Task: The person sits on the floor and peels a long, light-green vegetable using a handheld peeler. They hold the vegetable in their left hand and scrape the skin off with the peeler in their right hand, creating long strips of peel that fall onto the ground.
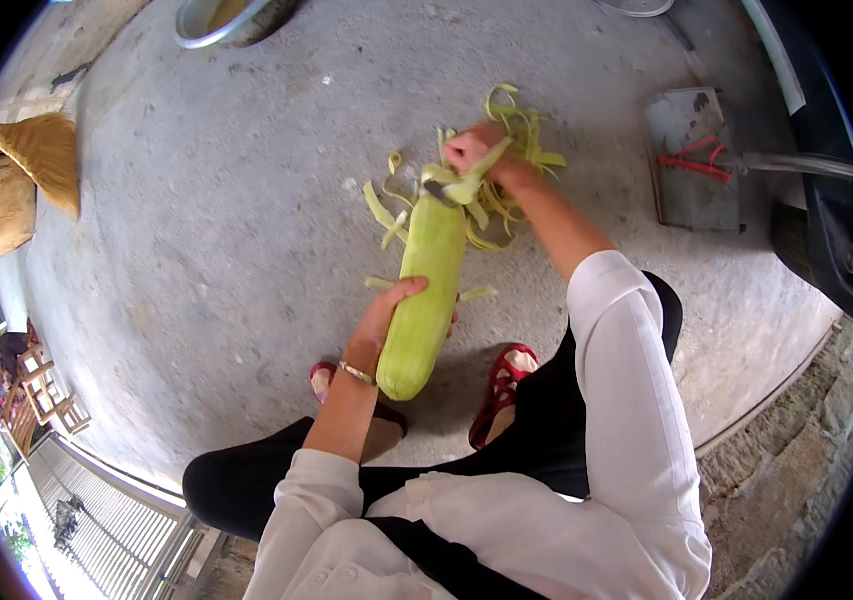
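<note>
**Peeling a long gourd over the floor**

The left hand (pixel 386 310) is wrapping its grip around the lower part of the gourd (pixel 426 290), fingers curling over the near side, and is holding it slanted with the far end pointing away from the person. The right hand (pixel 476 152) is clenching a peeler (pixel 443 185) at the gourd's far end, where a pale strip is curling off. The gourd is long, smooth and light green, faintly ribbed along its length. Thin, curly yellow-green peels (pixel 506 195) are lying in a loose heap on the rough grey concrete floor (pixel 226 200) just beyond and beside the right hand. A metal bowl (pixel 231 20) is sitting well apart at the far edge.
</note>
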A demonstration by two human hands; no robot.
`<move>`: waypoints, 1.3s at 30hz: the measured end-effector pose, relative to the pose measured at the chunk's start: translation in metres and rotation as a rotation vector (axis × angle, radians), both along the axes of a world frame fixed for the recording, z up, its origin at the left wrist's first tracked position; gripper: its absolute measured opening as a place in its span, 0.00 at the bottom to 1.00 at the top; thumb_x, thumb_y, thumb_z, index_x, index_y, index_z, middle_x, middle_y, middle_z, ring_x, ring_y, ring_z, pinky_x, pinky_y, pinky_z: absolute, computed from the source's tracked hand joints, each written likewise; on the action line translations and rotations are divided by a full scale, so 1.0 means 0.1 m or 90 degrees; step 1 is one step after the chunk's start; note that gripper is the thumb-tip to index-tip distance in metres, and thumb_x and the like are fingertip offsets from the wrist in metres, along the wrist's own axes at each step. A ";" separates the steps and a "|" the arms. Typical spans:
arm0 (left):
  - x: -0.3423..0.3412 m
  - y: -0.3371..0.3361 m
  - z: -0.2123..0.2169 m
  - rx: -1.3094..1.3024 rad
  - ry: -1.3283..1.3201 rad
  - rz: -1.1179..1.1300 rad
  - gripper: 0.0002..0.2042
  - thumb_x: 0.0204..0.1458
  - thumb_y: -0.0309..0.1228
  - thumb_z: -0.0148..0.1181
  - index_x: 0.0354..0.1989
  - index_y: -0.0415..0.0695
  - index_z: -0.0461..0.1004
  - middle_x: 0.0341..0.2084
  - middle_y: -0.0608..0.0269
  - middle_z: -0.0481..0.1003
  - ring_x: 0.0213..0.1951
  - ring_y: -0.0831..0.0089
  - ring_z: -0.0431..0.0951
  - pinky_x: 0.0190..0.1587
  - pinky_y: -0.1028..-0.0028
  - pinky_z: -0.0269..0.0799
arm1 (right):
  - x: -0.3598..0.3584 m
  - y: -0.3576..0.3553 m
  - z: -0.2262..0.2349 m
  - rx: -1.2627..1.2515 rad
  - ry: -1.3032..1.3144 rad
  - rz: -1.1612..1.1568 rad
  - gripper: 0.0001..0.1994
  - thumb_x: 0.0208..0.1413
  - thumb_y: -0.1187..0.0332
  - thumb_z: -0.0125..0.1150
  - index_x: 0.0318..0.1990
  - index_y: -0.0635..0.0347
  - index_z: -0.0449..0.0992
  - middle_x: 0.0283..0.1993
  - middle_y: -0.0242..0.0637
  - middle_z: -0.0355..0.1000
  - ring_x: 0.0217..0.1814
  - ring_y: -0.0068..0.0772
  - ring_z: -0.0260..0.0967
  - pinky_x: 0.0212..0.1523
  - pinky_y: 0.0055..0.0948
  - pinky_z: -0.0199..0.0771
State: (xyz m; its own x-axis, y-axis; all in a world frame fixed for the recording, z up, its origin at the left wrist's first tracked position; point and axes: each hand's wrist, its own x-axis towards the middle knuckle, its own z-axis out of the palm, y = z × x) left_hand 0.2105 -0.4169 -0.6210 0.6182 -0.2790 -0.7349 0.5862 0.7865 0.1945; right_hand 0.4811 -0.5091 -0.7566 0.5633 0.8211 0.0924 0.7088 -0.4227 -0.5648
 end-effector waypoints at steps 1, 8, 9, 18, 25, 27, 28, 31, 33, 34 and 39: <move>0.01 0.04 -0.02 0.022 0.004 -0.018 0.30 0.48 0.47 0.55 0.54 0.37 0.64 0.39 0.51 0.72 0.33 0.65 0.75 0.33 0.67 0.76 | 0.19 -0.08 -0.06 -0.014 -0.045 0.011 0.11 0.45 0.61 0.54 0.17 0.53 0.73 0.20 0.40 0.71 0.22 0.46 0.68 0.29 0.40 0.67; -0.08 0.08 -0.09 -0.014 0.021 -0.002 0.32 0.45 0.47 0.57 0.55 0.39 0.63 0.40 0.52 0.72 0.34 0.64 0.75 0.33 0.67 0.75 | 0.13 -0.03 0.22 0.021 -0.061 0.122 0.12 0.45 0.65 0.56 0.13 0.53 0.68 0.16 0.33 0.69 0.19 0.38 0.65 0.31 0.34 0.65; -0.10 0.09 -0.12 -0.017 0.016 0.000 0.32 0.45 0.47 0.57 0.55 0.39 0.63 0.41 0.53 0.72 0.34 0.64 0.75 0.33 0.67 0.75 | 0.03 0.02 0.27 0.023 -0.030 0.165 0.12 0.45 0.66 0.56 0.13 0.54 0.67 0.16 0.33 0.69 0.19 0.38 0.65 0.31 0.34 0.65; -0.17 0.09 -0.18 -0.097 -0.002 0.076 0.32 0.45 0.47 0.57 0.56 0.40 0.63 0.41 0.53 0.73 0.33 0.64 0.76 0.33 0.67 0.76 | -0.79 0.10 0.63 0.240 0.047 0.255 0.16 0.46 0.73 0.59 0.12 0.57 0.60 0.13 0.34 0.60 0.17 0.36 0.60 0.27 0.32 0.58; -0.18 0.08 -0.23 -0.139 -0.015 0.107 0.31 0.45 0.47 0.57 0.55 0.40 0.64 0.39 0.53 0.73 0.33 0.65 0.76 0.33 0.68 0.76 | -0.56 0.13 0.41 0.188 0.019 0.221 0.15 0.47 0.69 0.58 0.11 0.55 0.63 0.14 0.33 0.65 0.18 0.37 0.64 0.31 0.33 0.64; -0.16 0.09 -0.19 -0.125 -0.026 0.092 0.31 0.44 0.47 0.57 0.55 0.40 0.64 0.39 0.54 0.73 0.32 0.66 0.76 0.33 0.68 0.76 | -0.35 0.09 0.28 0.150 -0.001 0.191 0.15 0.46 0.68 0.58 0.11 0.54 0.62 0.14 0.32 0.65 0.17 0.37 0.63 0.33 0.34 0.64; -0.15 0.09 -0.17 -0.118 -0.032 0.084 0.31 0.44 0.47 0.57 0.55 0.40 0.64 0.39 0.54 0.73 0.32 0.66 0.75 0.33 0.68 0.75 | -0.21 0.06 0.16 0.128 -0.012 0.172 0.15 0.46 0.68 0.57 0.11 0.53 0.62 0.13 0.31 0.64 0.17 0.38 0.62 0.33 0.35 0.64; -0.15 0.08 -0.17 -0.119 -0.029 0.093 0.31 0.44 0.48 0.56 0.55 0.41 0.64 0.39 0.54 0.72 0.32 0.66 0.75 0.33 0.69 0.75 | -0.02 0.03 0.00 0.108 0.009 0.165 0.14 0.44 0.68 0.56 0.12 0.51 0.61 0.12 0.30 0.60 0.15 0.38 0.59 0.34 0.37 0.64; -0.21 0.08 -0.22 -0.127 -0.028 0.100 0.31 0.44 0.49 0.56 0.55 0.41 0.64 0.39 0.55 0.72 0.32 0.66 0.75 0.33 0.69 0.75 | 0.11 -0.05 -0.05 0.087 -0.022 0.128 0.13 0.43 0.68 0.55 0.12 0.49 0.61 0.11 0.29 0.57 0.15 0.38 0.57 0.34 0.40 0.63; -0.21 0.11 -0.25 -0.128 -0.032 0.102 0.32 0.44 0.49 0.56 0.55 0.41 0.64 0.39 0.55 0.72 0.32 0.67 0.75 0.32 0.70 0.74 | 0.23 -0.17 -0.10 0.067 -0.072 0.084 0.12 0.43 0.68 0.55 0.12 0.48 0.61 0.11 0.29 0.55 0.14 0.37 0.56 0.35 0.41 0.63; -0.26 0.08 -0.31 -0.119 -0.042 0.093 0.34 0.45 0.50 0.55 0.59 0.43 0.60 0.43 0.51 0.68 0.33 0.65 0.70 0.31 0.72 0.70 | 0.09 -0.07 0.29 0.109 -0.016 0.083 0.11 0.42 0.68 0.55 0.13 0.50 0.61 0.12 0.29 0.62 0.15 0.35 0.61 0.25 0.36 0.65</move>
